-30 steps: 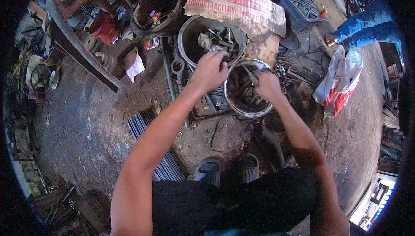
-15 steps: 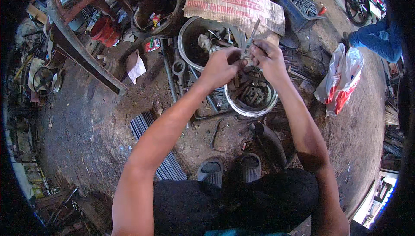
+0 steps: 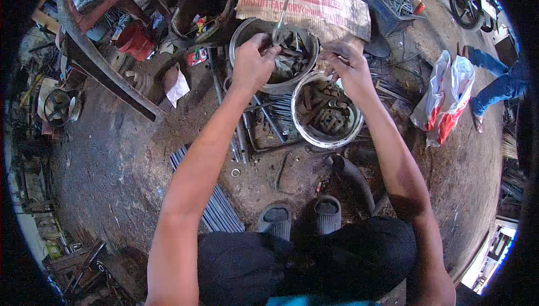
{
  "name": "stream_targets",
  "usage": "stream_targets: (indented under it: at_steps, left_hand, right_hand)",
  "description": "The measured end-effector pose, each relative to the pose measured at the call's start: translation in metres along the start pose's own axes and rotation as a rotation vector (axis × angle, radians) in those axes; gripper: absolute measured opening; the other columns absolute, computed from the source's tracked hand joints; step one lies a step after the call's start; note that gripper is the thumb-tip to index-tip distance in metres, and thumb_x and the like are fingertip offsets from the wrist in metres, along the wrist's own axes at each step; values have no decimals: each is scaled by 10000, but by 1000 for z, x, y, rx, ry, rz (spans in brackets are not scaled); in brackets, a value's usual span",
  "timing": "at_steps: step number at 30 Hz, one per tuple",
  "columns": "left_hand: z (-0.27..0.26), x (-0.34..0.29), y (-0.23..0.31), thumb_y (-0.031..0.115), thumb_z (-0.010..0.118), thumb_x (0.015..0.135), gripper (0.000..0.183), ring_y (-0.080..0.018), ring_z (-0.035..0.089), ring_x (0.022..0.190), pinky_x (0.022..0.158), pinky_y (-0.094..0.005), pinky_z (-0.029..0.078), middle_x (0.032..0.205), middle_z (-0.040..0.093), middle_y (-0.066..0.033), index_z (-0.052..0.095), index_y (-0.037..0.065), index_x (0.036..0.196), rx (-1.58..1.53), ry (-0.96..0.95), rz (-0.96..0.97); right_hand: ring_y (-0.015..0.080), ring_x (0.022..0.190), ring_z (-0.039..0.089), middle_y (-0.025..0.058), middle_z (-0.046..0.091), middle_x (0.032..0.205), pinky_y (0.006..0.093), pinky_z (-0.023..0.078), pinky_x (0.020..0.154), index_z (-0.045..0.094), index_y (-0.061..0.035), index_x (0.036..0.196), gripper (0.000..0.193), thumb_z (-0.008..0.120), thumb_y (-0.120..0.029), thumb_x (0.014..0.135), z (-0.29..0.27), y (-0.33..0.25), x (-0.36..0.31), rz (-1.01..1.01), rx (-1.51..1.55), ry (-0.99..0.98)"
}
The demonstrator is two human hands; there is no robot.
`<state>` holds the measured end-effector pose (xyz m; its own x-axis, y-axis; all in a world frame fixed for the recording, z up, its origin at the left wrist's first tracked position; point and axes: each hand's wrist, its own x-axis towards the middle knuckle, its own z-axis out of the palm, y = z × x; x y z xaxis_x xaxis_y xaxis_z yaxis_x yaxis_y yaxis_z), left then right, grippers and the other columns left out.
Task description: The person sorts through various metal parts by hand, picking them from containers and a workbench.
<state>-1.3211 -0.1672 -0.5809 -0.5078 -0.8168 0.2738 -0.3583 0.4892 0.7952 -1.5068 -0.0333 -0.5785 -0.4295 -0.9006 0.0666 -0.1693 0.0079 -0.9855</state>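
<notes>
My left hand (image 3: 254,65) is closed over the near side of a round metal tub (image 3: 233,53). Between its thumb and fingers stands a slim metal rod (image 3: 283,15) with a thicker lower end, partly hidden by the fingertips. My right hand (image 3: 347,66) hovers above the far rim of a white-rimmed bucket (image 3: 296,125). Its fingers are bent and slightly apart, and I see nothing between them. Rusty metal parts (image 3: 331,116) fill the bucket, a round holed piece among them. Inside the tub lie pale crumpled material and loose metal pieces.
Beyond the tub lies a flattened cardboard sheet (image 3: 303,3). A blue crate (image 3: 387,8) of metal rods stands far right, near a plastic bag (image 3: 443,101) and another person's jeans-clad leg (image 3: 499,93). Steel bars (image 3: 222,210) and a broken chair (image 3: 106,76) lie left.
My hands have moved apart. The left carried the metal rod leftward over the tub; the right moved slightly away and came off the rod. At far right the other person's legs have shifted.
</notes>
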Motion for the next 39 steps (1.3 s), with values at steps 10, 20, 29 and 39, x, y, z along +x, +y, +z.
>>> stream_targets:
  at_steps: [10, 20, 29, 39]
  left_hand:
    - [17, -5, -15, 11, 657, 864, 329, -202, 664, 1043, 929, -305, 505, 1111, 686, -155, 595, -35, 1183, -110, -6, 29]
    - [61, -38, 22, 80, 664, 843, 213, -330, 696, 896, 795, -381, 528, 946, 695, -212, 670, 12, 1044, -73, -222, 269]
    - [104, -71, -19, 15, 630, 745, 318, -414, 646, 923, 857, -465, 518, 942, 670, -254, 656, -30, 1059, 137, -529, 386]
    - [112, -71, -19, 61, 676, 777, 271, -412, 650, 914, 853, -466, 516, 934, 673, -251, 672, -22, 1036, 118, -571, 315]
  right_hand:
    - [98, 719, 574, 65, 671, 962, 253, 456, 624, 615, -2, 1157, 238, 600, -21, 921, -5, 15, 3, 35, 34, 40]
    - [171, 819, 651, 96, 694, 945, 312, 512, 724, 649, 8, 1111, 227, 615, -60, 898, -20, 43, -4, 37, -179, 54]
    - [395, 975, 643, 248, 667, 983, 469, 509, 872, 703, -54, 1029, 296, 657, -136, 749, -37, 73, -38, 17, -946, -374]
    - [380, 956, 640, 177, 653, 1020, 453, 549, 809, 712, -19, 849, 196, 628, -56, 675, -35, 99, -55, -254, -1225, -576]
